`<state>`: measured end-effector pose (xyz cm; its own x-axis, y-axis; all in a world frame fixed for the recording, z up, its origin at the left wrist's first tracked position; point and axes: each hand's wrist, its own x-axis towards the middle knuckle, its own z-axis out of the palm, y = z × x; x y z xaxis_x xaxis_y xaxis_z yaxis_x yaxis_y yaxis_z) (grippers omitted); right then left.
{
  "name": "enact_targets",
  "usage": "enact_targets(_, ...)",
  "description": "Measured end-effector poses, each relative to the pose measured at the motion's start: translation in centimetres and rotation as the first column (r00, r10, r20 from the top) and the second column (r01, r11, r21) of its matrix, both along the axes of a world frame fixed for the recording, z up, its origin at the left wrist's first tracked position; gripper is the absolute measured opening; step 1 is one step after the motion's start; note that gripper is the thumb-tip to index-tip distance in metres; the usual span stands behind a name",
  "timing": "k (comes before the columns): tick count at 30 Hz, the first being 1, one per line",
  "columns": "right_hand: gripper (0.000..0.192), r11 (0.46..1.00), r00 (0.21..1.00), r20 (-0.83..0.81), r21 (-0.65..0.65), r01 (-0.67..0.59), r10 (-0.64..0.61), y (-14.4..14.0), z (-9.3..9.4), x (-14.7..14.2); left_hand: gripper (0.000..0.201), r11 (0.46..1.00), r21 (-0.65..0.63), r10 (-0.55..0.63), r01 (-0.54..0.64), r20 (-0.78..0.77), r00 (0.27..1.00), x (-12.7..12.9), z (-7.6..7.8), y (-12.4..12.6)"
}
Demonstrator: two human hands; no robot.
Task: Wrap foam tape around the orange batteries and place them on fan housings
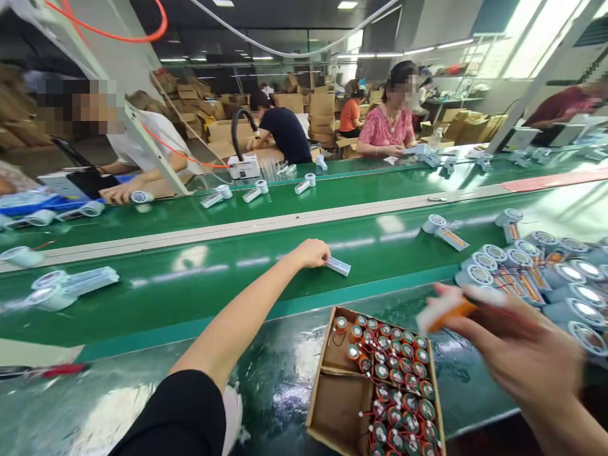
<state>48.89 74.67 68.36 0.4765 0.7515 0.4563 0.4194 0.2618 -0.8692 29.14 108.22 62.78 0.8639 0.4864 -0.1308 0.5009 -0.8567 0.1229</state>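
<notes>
My left hand [313,253] reaches over the green conveyor belt with its fingers closed around one end of a pale plastic housing [339,266]. The housing's ribbed handle points right; its other end is hidden by my hand. At the right, my blurred right hand [527,354] grips a white plastic housing [434,313] with an orange part in it, held above the bench. Between my arms stands a cardboard box [344,405] of orange-wrapped cylindrical batteries [406,364] with red wires and small white connectors.
Grey round-headed housings [577,310] crowd the bench at the right. One with an orange strip [446,233] lies on the belt [228,272], and pale ones [71,288] lie at its left. A red-handled tool [61,370] rests front left. Several people sit across the line.
</notes>
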Motion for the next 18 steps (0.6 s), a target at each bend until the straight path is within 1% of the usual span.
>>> enact_targets(2, 0.032, 0.984, 0.983, 0.077, -0.069, -0.162, 0.167, 6.5, -1.0, 0.1, 0.007, 0.997, -0.067, 0.046, -0.044, 0.029, 0.999, -0.3, 0.1, 1.0)
enact_targets(3, 0.029, 0.969, 0.965, 0.137, -0.135, -0.205, 0.223, 10.0, -1.6, -0.2, 0.01, 0.993, -0.096, 0.076, -0.071, 0.043, 0.996, -0.4, 0.3, 1.3)
enact_targets(4, 0.025, 0.947, 0.932, 0.234, -0.233, -0.222, 0.276, 13.3, -2.4, -0.7, 0.014, 0.988, -0.121, 0.106, -0.099, 0.056, 0.993, -0.5, 0.5, 1.5)
enact_targets(5, 0.021, 0.914, 0.866, 0.374, -0.353, -0.199, 0.333, 16.3, -3.2, -1.2, 0.017, 0.982, -0.144, 0.136, -0.125, 0.069, 0.988, -0.4, 0.7, 1.6)
enact_targets(6, 0.019, 0.877, 0.774, 0.496, -0.454, -0.156, 0.394, 18.7, -3.9, -1.8, 0.018, 0.975, -0.162, 0.166, -0.151, 0.085, 0.982, -0.3, 0.9, 1.6)
enact_targets(7, 0.019, 0.841, 0.67, 0.589, -0.531, -0.101, 0.452, 20.6, -4.6, -2.3, 0.019, 0.969, -0.176, 0.195, -0.175, 0.103, 0.975, -0.1, 0.9, 1.6)
enact_targets(8, 0.019, 0.812, 0.576, 0.647, -0.582, -0.051, 0.499, 21.8, -5.3, -2.7, 0.019, 0.962, -0.188, 0.221, -0.196, 0.122, 0.968, 0.1, 0.9, 1.5)
enact_targets(9, 0.02, 0.79, 0.511, 0.674, -0.613, -0.017, 0.534, 22.6, -5.8, -2.9, 0.018, 0.957, -0.197, 0.244, -0.215, 0.141, 0.959, 0.3, 0.7, 1.4)
enact_targets(10, 0.021, 0.774, 0.481, 0.679, -0.633, 0.002, 0.554, 22.9, -6.3, -3.0, 0.016, 0.951, -0.204, 0.265, -0.231, 0.162, 0.951, 0.5, 0.5, 1.3)
enact_targets(12, 0.026, 0.746, 0.463, 0.674, -0.665, 0.039, 0.576, 22.7, -6.9, -2.9, 0.015, 0.942, -0.214, 0.301, -0.258, 0.2, 0.932, 0.8, 0.0, 1.1)
enact_targets(15, 0.038, 0.697, 0.452, 0.653, -0.711, 0.089, 0.608, 22.6, -7.0, -3.3, 0.014, 0.932, -0.222, 0.337, -0.286, 0.242, 0.91, 1.5, -0.5, 0.9)
enact_targets(17, 0.042, 0.664, 0.46, 0.628, -0.74, 0.104, 0.628, 23.1, -6.6, -3.9, 0.013, 0.93, -0.221, 0.346, -0.294, 0.254, 0.903, 2.3, -0.2, 0.8)
enact_targets(18, 0.043, 0.653, 0.471, 0.618, -0.75, 0.11, 0.63, 23.5, -6.3, -4.2, 0.011, 0.93, -0.218, 0.346, -0.295, 0.259, 0.902, 2.7, 0.2, 0.6)
